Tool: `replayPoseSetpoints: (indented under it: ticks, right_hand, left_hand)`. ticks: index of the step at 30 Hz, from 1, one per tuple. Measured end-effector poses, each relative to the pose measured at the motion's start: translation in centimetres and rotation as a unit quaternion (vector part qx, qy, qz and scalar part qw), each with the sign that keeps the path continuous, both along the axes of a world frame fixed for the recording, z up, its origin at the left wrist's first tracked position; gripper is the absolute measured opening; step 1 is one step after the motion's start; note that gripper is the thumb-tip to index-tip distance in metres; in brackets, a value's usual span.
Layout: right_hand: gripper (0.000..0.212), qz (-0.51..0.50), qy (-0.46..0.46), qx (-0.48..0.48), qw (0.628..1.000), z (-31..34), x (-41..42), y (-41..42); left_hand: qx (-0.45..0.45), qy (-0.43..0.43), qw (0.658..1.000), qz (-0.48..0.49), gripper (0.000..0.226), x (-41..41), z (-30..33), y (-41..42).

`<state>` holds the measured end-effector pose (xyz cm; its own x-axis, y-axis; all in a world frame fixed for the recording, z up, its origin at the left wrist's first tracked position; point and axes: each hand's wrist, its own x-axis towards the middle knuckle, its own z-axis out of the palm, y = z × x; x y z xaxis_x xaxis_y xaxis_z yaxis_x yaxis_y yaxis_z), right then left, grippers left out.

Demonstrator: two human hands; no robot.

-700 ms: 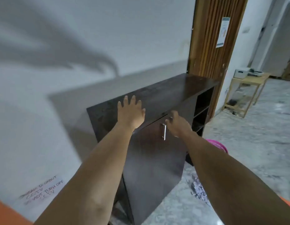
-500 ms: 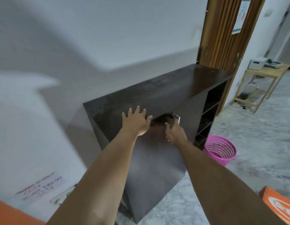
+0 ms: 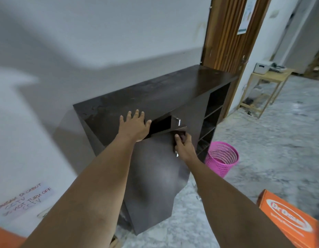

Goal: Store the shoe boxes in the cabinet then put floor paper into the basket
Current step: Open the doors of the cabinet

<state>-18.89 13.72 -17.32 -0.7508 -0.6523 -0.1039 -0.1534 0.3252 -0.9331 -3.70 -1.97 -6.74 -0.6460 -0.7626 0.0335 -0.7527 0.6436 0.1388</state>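
Observation:
A dark brown cabinet (image 3: 155,93) stands against the white wall. Its left door (image 3: 155,176) is swung partly out, showing a dark gap at the top. My left hand (image 3: 134,127) lies flat on the cabinet's front top edge, fingers spread. My right hand (image 3: 182,146) grips the door's metal handle near its upper right corner. A pink mesh basket (image 3: 222,158) stands on the floor to the right of the cabinet. An orange shoe box (image 3: 287,219) lies at the lower right. No floor paper shows in this frame.
Open shelves (image 3: 211,119) fill the cabinet's right end. A wooden slatted door (image 3: 228,33) rises behind it. A light wooden table (image 3: 267,85) carrying a white device stands at the far right. The floor is grey marble. A handwritten note (image 3: 23,199) is taped low on the wall.
The cabinet door has swung further open under my right hand, widening the gap at the top. The view has shifted, bringing the pink basket and the orange shoe box into sight.

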Motion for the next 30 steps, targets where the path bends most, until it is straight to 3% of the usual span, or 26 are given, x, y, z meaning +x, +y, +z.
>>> replayPoseSetpoints:
  ticks: [2, 6, 11, 17, 23, 26, 30]
  right_hand:
    - [0.067, -0.016, -0.004, -0.014, 1.000, 0.9, 1.2, 2.5]
    - [0.048, -0.057, 0.017, -0.016, 0.998, 1.3, 2.3, 8.0]
    - [0.069, -0.065, 0.084, -0.001, 0.994, 0.7, 5.0, 15.4]
    - [0.054, -0.017, 0.235, 0.010, 0.972, -0.4, 10.7, 20.4]
    - [0.039, 0.025, 0.285, -0.054, 0.957, -1.9, 17.9, 22.6]
    - [0.042, 0.011, 0.246, -0.107, 0.963, -2.9, 20.4, 22.9]
    - [0.052, 0.002, 0.067, -0.180, 0.981, -3.5, 22.6, 21.5]
  left_hand:
    - [-0.007, -0.002, 1.000, -0.009, 0.071, 1.1, -0.1, 1.3]
    - [-0.009, -0.019, 1.000, -0.021, 0.080, 3.3, 0.2, 4.4]
    - [-0.003, -0.041, 0.999, -0.021, 0.082, 5.7, 0.4, 8.3]
    - [0.021, -0.043, 0.999, -0.022, 0.094, 7.7, -0.1, 12.3]
    - [0.120, -0.044, 0.992, -0.006, 0.100, 9.1, -0.6, 14.9]
    - [0.143, -0.047, 0.989, -0.003, 0.095, 10.0, -0.8, 15.8]
    - [0.143, -0.110, 0.982, -0.049, 0.094, 12.1, -0.4, 15.2]
